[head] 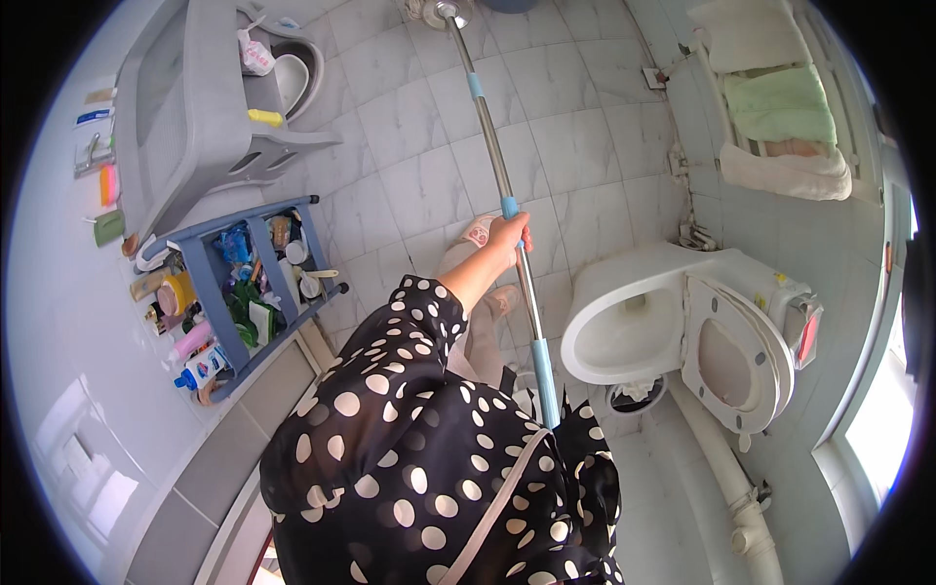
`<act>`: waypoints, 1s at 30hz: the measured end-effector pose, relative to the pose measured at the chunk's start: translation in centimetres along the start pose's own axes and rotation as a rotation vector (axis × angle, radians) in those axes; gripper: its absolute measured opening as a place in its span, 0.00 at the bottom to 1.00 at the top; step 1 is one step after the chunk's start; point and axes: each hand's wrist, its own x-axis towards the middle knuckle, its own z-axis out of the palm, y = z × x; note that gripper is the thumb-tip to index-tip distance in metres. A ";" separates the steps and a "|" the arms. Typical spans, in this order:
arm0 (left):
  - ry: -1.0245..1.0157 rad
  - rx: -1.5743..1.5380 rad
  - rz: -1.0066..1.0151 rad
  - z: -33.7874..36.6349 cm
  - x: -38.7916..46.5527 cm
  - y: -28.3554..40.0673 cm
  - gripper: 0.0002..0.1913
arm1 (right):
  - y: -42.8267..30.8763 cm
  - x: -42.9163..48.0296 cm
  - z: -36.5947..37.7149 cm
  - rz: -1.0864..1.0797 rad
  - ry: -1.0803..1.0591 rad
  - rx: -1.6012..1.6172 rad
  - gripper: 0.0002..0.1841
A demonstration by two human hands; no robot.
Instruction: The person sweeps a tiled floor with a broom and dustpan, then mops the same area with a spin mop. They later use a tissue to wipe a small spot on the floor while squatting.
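My left hand (pixel 510 238) is closed around the shaft of a mop (pixel 491 139), at a light blue collar in the middle of the pole. The metal shaft slants from the top of the view down towards my body, where its light blue grip (pixel 543 376) ends against a black polka-dot sleeve. At the far end, a round metal mop head (pixel 444 11) is near the tiled floor (pixel 409 110), partly cut off by the top edge. My right hand is out of view, and the polka-dot clothing covers the lower end of the handle.
A white toilet (pixel 625 329) with its lid raised stands at the right, beside a small waste bin (pixel 636 398). A blue rack (pixel 197 292) holding bottles and a grey washstand (pixel 219 110) are at the left. Towels (pixel 779 106) hang at the upper right. Pink slippers (pixel 479 230) show below my arm.
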 end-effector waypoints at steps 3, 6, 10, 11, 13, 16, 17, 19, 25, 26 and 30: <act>-0.027 -0.047 0.028 -0.1 -1.3 0.3 0.09 | 0.5 -0.1 -0.8 -0.037 0.040 0.023 0.15; -0.046 -0.091 0.026 -0.9 -2.7 -0.2 0.08 | 0.6 -0.7 -2.4 -0.051 0.036 -0.118 0.14; -0.054 -0.111 0.004 -1.9 -4.4 -1.7 0.08 | 0.8 -0.5 -3.5 -0.050 0.008 -0.176 0.13; -0.058 -0.115 -0.011 -2.3 -4.9 -2.1 0.08 | 0.9 -0.4 -3.6 -0.047 0.008 -0.171 0.12; -0.066 -0.121 -0.042 -3.0 -6.0 -3.0 0.09 | 1.4 -0.4 -3.8 -0.037 0.012 -0.173 0.12; -0.062 -0.130 -0.087 -4.2 -7.8 -4.2 0.09 | 2.3 -1.2 -4.4 -0.025 0.015 -0.190 0.12; -0.083 -0.130 -0.105 -4.5 -8.3 -4.6 0.09 | 2.6 -1.6 -4.7 -0.023 0.017 -0.197 0.13; -0.109 -0.130 -0.160 -5.1 -9.3 -5.3 0.09 | 3.0 -2.8 -5.4 -0.012 0.017 -0.218 0.13; -0.088 -0.152 -0.214 -6.8 -10.6 -6.3 0.11 | 2.0 -6.3 -9.5 0.043 0.061 -0.284 0.14; -0.076 -0.166 -0.235 -6.9 -10.8 -6.7 0.11 | 1.3 -7.1 -10.7 0.059 0.079 -0.301 0.15; -0.059 -0.176 -0.249 -6.9 -11.7 -8.5 0.11 | -3.9 -11.0 -16.5 0.010 0.338 -0.349 0.15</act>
